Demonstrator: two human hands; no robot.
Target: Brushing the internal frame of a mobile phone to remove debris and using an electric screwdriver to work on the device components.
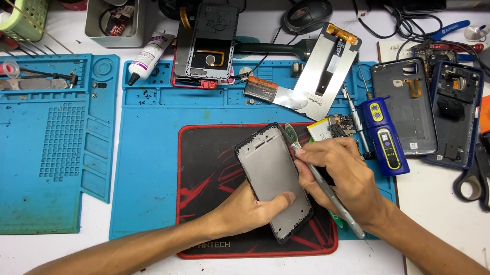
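Note:
My left hand grips a stripped phone frame with a grey metal inner plate, holding it tilted over a black and red pad. My right hand holds grey metal tweezers like a pen. Their tips touch the frame's upper right edge, where a small green flex part sits.
Blue repair mats cover the desk. Behind lie a phone back housing, a display panel, a small battery and a glue tube. To the right are a blue electric screwdriver, two phone shells and scissors.

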